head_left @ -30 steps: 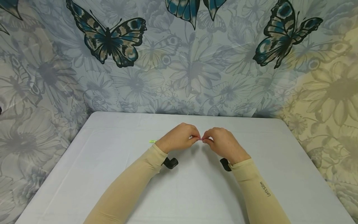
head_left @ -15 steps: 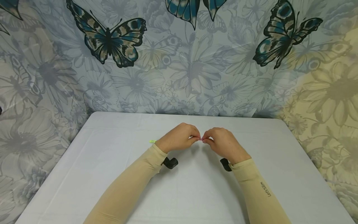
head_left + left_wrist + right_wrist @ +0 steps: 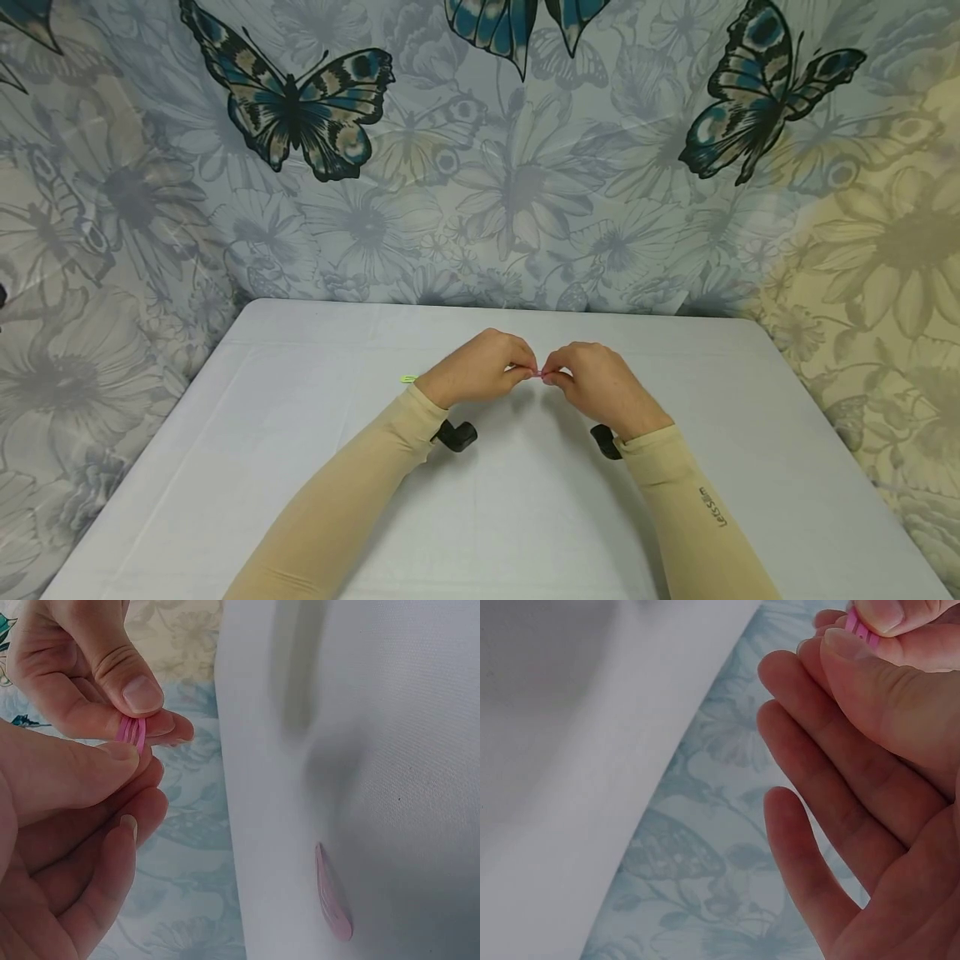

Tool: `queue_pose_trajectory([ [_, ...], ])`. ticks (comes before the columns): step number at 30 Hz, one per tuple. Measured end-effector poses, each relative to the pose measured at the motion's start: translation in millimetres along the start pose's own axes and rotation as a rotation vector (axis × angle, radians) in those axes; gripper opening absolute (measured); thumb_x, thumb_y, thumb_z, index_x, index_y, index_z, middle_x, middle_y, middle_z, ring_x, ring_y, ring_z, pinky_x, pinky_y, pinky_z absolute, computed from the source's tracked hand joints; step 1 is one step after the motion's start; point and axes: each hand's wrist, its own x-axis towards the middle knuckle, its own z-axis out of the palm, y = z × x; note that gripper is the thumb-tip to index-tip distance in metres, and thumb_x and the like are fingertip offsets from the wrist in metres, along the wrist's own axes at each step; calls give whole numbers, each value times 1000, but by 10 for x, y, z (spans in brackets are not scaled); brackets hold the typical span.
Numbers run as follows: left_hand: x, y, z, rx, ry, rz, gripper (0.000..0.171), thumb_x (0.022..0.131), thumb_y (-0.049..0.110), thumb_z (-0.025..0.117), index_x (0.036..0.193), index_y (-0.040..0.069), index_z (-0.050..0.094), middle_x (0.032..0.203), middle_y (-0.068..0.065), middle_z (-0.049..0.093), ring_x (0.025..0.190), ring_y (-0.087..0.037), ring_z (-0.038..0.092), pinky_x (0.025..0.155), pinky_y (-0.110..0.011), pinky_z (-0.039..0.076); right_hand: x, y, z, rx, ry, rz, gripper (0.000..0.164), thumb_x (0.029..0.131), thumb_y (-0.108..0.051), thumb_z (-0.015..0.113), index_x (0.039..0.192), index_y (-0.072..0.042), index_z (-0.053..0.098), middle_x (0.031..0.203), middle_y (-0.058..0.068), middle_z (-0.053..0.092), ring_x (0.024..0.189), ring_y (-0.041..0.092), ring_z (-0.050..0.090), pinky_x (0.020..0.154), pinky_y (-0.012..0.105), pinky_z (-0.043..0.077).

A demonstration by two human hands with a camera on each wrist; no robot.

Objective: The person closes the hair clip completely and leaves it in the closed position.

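Note:
Between the two hands is a bright pink snap hair clip (image 3: 132, 732), its slotted middle showing in the left wrist view. My left hand (image 3: 486, 367) pinches one end between thumb and finger. The other end is pinched by my right hand (image 3: 598, 385), held just above the table. Fingers cover both ends, so I cannot tell whether the clip is snapped or bent. In the right wrist view only a short pink piece shows between the thumbs, while the other fingers of my right hand (image 3: 855, 772) extend loosely.
A green hair clip (image 3: 408, 378) lies on the white table (image 3: 315, 350) beside the left wrist. A pale pink hair clip (image 3: 331, 896) lies on the tabletop in the left wrist view. Behind the table hangs a butterfly-patterned backdrop (image 3: 517, 192).

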Motion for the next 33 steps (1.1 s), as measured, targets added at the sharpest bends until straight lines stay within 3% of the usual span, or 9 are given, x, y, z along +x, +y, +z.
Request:
queue_pose_trajectory([
  [33,-9,4,-23,-29,-26,26,15,103,6,72,111,4,85,113,-4,83,104,-16,78,90,-26,61,-4,8,-6,13,1,-28,6,93,-10,85,97,-13,85,94,-1,82,88,18,76,75,38,62],
])
